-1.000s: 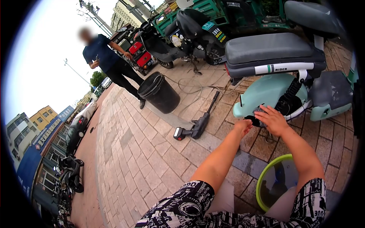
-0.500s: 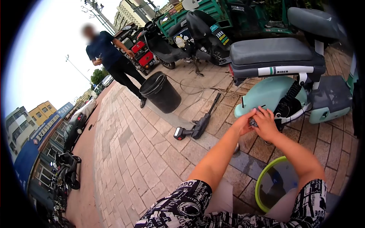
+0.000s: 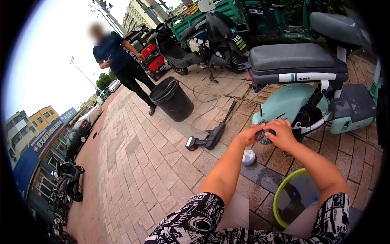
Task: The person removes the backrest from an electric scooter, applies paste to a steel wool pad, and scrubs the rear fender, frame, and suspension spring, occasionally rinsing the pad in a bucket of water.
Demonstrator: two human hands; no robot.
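Observation:
Between my two hands is a grey, wiry scouring pad (image 3: 263, 134), below the rear fender of a mint-green scooter (image 3: 290, 101). My left hand (image 3: 251, 133) pinches the pad's left side with closed fingers. From the right, my right hand (image 3: 281, 133) curls its fingers over the pad. Just below my left hand a small round tub with pale contents (image 3: 248, 157) stands on the paving. A bucket with a yellow-green rim (image 3: 278, 199) sits between my legs, with dark water and something blue inside.
A black and grey spray gun (image 3: 215, 134) lies on the bricks, with a hose (image 3: 211, 95) behind it. Beyond stands a black bucket (image 3: 172, 99), and a person (image 3: 115, 57) in dark clothes is near it. Parked scooters (image 3: 215, 44) and a green cart (image 3: 264, 20) line the back.
Both hands have drawn slightly back and left from the wheel area with the pad, which shows more between them. The small tub has come into view below my left hand.

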